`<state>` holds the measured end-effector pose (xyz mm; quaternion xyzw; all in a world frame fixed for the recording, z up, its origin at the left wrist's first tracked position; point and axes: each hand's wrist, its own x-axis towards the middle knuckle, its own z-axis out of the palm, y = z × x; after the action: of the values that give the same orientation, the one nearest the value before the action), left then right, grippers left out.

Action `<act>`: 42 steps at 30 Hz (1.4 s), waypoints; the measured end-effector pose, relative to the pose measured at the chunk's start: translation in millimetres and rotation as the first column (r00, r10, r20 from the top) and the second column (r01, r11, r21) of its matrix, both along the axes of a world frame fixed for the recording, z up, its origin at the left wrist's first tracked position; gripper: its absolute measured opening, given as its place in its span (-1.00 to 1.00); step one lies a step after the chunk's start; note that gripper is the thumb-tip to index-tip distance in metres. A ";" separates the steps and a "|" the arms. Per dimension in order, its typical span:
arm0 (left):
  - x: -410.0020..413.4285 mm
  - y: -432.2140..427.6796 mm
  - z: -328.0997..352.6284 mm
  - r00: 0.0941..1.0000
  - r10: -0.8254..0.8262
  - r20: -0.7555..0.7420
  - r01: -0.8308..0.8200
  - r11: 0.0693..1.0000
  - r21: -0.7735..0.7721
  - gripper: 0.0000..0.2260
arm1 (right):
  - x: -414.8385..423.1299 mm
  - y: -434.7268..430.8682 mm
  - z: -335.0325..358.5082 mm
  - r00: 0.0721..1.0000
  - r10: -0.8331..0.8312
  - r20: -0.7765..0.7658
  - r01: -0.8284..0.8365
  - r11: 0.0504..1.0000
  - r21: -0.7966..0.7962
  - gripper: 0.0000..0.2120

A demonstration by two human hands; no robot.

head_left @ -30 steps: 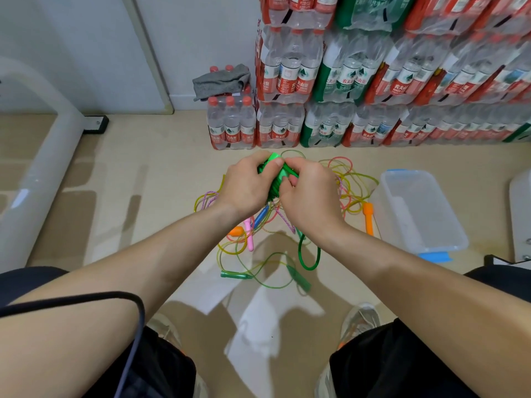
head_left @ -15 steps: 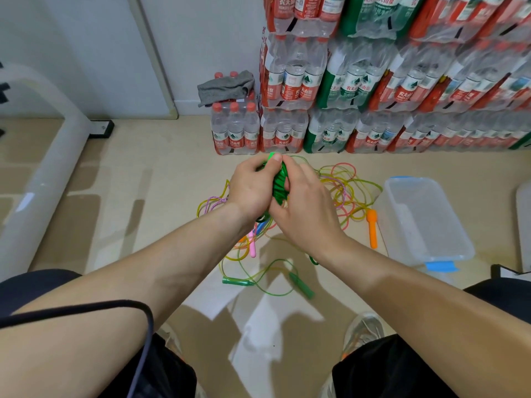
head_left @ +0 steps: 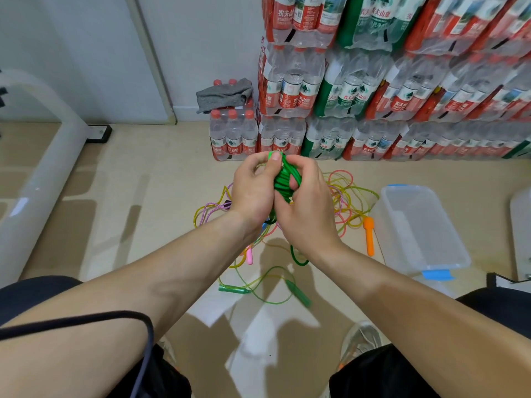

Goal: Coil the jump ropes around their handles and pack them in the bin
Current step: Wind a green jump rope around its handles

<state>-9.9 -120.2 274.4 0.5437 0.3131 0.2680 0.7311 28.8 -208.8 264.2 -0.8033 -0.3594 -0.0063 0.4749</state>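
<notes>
Big packs of water bottles [head_left: 402, 90] stand along the wall on the tan floor [head_left: 143, 196]. A clear bin [head_left: 448, 254] sits right of loose ropes [head_left: 344, 196]. Left hand [head_left: 253, 191] and right hand [head_left: 307, 208], each grip clamped, hold the coiled green rope [head_left: 284, 179] above them.

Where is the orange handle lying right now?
In the head view, the orange handle lies on the floor right of the right hand, just left of the bin.

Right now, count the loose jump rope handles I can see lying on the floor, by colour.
Green handles: 2
Orange handle: 1
Pink handle: 1
Total: 4, not counting the green rope in the hands or anything the arms hide.
</notes>
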 end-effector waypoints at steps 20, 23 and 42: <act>10.0 -5.0 7.5 1.000 -0.008 -0.020 0.001 0.944 -0.330 -0.74 | 0.4 9.8 0.7 0.980 -0.090 -0.180 0.113 0.986 0.123 -0.74; 6.6 0.5 12.6 0.998 -0.064 0.001 0.060 0.926 -0.372 -0.76 | 3.4 8.0 1.4 0.980 -0.069 -0.185 0.096 0.986 0.139 -0.70; -10.2 4.7 5.0 0.947 -0.318 0.040 0.316 0.903 -0.290 -0.61 | 23.8 0.1 0.8 0.718 0.101 -0.688 0.121 0.956 0.267 -0.58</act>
<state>-20.1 -115.5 279.4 0.4741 0.2599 0.0942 0.8360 52.6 -208.7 265.0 -0.6691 -0.1454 0.2399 0.6882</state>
